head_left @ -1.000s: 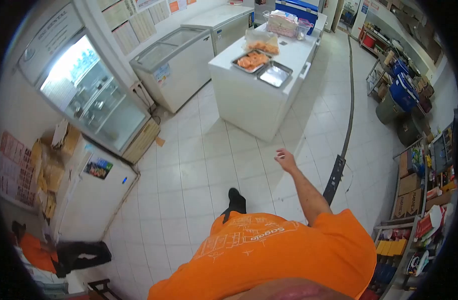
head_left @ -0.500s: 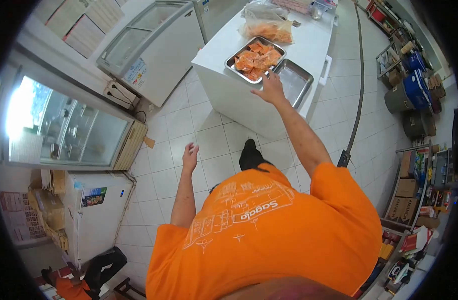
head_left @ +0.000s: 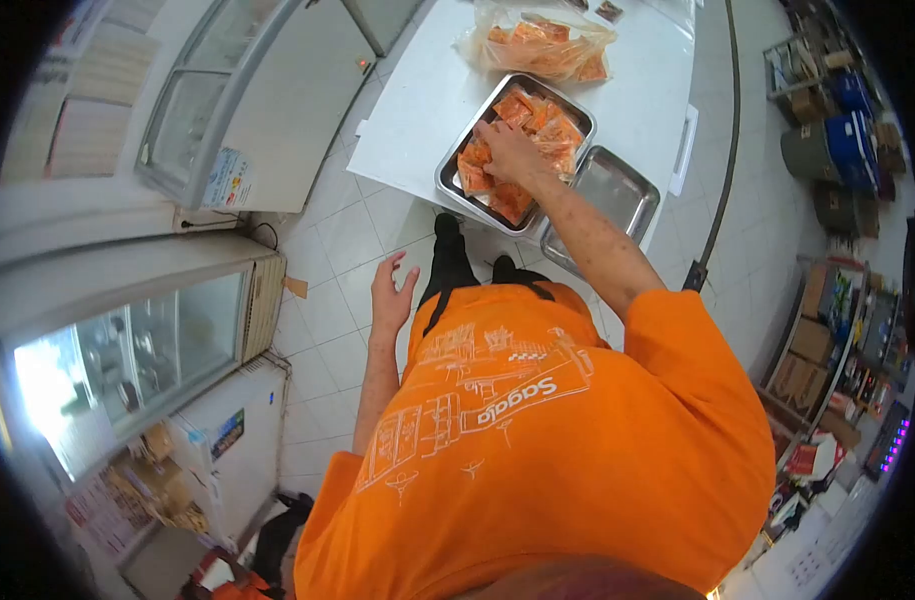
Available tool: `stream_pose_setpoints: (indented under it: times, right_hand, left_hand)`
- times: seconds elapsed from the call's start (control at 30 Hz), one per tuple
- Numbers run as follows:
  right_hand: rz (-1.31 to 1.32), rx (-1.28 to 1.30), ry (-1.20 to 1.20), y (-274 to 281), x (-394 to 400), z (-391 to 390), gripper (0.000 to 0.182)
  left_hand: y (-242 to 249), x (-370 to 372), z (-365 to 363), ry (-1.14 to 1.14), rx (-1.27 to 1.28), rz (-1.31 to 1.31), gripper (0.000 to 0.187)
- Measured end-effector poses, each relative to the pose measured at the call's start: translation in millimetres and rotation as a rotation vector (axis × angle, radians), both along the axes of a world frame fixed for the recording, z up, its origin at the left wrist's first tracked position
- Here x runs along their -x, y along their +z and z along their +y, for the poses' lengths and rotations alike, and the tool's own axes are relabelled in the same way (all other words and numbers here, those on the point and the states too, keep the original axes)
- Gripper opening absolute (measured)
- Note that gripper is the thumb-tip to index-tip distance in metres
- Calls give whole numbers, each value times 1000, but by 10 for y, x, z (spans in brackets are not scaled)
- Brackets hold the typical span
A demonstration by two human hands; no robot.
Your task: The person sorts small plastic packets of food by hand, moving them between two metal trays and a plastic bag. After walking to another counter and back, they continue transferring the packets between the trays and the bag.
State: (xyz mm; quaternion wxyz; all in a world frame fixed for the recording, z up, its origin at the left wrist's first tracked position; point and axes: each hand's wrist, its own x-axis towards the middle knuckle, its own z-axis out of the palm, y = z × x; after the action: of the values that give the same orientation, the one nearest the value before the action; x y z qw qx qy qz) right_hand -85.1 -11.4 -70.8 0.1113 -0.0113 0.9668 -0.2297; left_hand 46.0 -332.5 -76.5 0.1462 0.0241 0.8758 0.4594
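My right hand is down in a metal tray on the white counter, its fingers and thumb bent round a clear plastic packet of orange food. Several similar packets fill the tray around it. Under my right forearm, beside this tray, lies a second, bare metal tray. My left hand hangs in the air in front of my body, fingers loosely apart and holding nothing.
A large clear bag of orange packets lies behind the tray on the white counter. Chest freezers stand left, near a glass-door fridge. Loaded shelves line the right. Another person is partly visible at lower left.
I have come closer to the counter. My right hand has gone from the near edge of the full tray to the packets inside. My left hand stays low and free.
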Motion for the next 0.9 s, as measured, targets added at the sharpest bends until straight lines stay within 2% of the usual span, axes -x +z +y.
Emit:
stream_pose_setpoints:
  times: [0.07,0.17,0.23,0.3,0.37,0.47,0.5,0.57,0.6,0.67,0.7,0.73,0.8,0.9]
  right_hand:
    - [154,191,-36,-149,-113,93,56]
    - [453,334,-179,-54,-349,242,39]
    - [469,420,-591,128,-653,345,27]
    - [490,430,-823,123,-1038,576,26]
    - [542,301,-955,-68,-1446,783,28]
    - [321,347,-1051,-324,-1842,908,31]
    - [286,88,-1055,-300,-1844,831,34]
    - [190,-417,-1022,-127,-1629,582,38]
    - [241,-395,-1042,-43,-1496,497,49]
    - [318,-193,-823,274,-1187,303,63]
    - [230,-174,-700,278,-1070,170,70]
    - [145,-155,-574,283,-946,73,77]
    - [-9,-269,-526,276,-757,-169,89]
    - [-99,-344,-483,97,-566,-232,100]
  left_hand:
    - [-106,482,62,-125,32,117,41]
    - [62,1202,422,-345,11,270,40]
    - [162,1572,673,-521,14,343,41]
    - [248,1830,958,-703,17,349,43]
    - [238,1937,1200,-880,167,422,54]
    - [42,1967,1507,-1053,363,510,70]
    - [-35,1960,1591,-1090,425,536,75]
    - [-123,1979,1761,-1099,389,525,82]
    - [-146,1990,1816,-1103,372,522,85]
    - [-69,2020,1908,-1112,429,483,85]
    - [-44,2015,1941,-1113,459,463,85]
    - [-41,2027,1964,-1124,452,436,81]
    - [-8,2130,1959,-1134,439,388,72]
    - [141,2383,1755,-1018,276,303,46]
